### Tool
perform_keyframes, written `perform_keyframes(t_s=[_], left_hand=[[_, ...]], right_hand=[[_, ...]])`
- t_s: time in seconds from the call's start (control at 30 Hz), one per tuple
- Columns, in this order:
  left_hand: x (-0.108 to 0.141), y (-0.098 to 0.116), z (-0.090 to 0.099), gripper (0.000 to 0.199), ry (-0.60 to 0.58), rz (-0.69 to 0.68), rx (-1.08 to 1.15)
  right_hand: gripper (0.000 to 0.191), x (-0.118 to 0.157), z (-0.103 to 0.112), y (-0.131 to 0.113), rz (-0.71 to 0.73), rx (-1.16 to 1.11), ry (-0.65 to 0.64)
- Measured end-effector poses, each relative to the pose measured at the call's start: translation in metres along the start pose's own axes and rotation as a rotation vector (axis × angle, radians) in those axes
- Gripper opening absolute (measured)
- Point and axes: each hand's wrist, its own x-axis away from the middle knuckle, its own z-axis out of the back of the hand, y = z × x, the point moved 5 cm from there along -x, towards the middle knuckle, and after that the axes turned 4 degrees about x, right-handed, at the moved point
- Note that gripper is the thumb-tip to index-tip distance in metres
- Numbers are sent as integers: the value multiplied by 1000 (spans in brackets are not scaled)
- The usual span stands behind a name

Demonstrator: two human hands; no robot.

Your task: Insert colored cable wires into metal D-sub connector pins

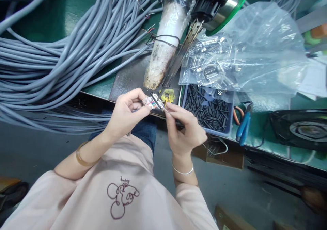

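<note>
My left hand (131, 109) is closed in a pinch on thin coloured wires (154, 104) at the connector. The small metal pin connector (157, 100) lies between both hands, over the edge of a dark board. My right hand (182, 124) is closed too, its thumb and forefinger pinched at the connector's right end; what exactly sits between them is too small to tell. Down from above slants a soldering iron (185, 44), its tip close to the connector. Just behind the fingers, a yellow piece (168, 95) rests on the board.
Grey cables (76, 60) fill the left side. A plastic-wrapped tube (163, 49) hangs over the dark board (130, 75). To the right are a blue bin (226, 129) of black sleeves, a clear bag (268, 49) of metal connectors, blue-handled cutters (244, 128) and a fan (304, 129).
</note>
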Motion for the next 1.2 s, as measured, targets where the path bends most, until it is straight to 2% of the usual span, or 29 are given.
perform_keyframes(t_s=[0.07,0.23,0.33,0.4,0.5,0.7,0.83,0.93,0.97,1.03,1.1,1.17,1.2], left_hand=[[0,1,0,17,4,-15,-8],[-2,1,-1,16,19,4,-8],[-1,1,-1,16,27,-13,-27],[-1,1,0,16,30,-26,-42],[0,0,0,16,27,-34,-55],[5,-1,0,14,-9,-34,-38],[8,-3,1,15,-31,-19,-20],[10,-5,2,16,-24,-2,-12],[10,-5,2,16,-19,1,-9],[10,-5,3,16,-4,-1,-7],[10,-5,2,16,7,-9,-7],[9,-4,0,16,7,-17,-4],[8,-4,-1,16,6,-21,-3]], right_hand=[[14,1,-4,-3,14,-8,-51],[13,-1,-5,4,-51,-45,-41],[23,-1,2,10,-58,-13,-73],[23,0,9,11,-40,35,-124],[11,1,17,8,0,75,-213],[18,3,17,0,83,130,-317],[16,0,28,-13,100,-106,-358],[19,6,38,-36,208,-405,-568],[20,8,40,-41,232,-434,-596],[22,9,43,-38,173,-301,-491],[26,6,42,-24,48,-35,-240],[23,4,35,-13,28,106,-15],[20,3,27,-9,25,117,-2]])
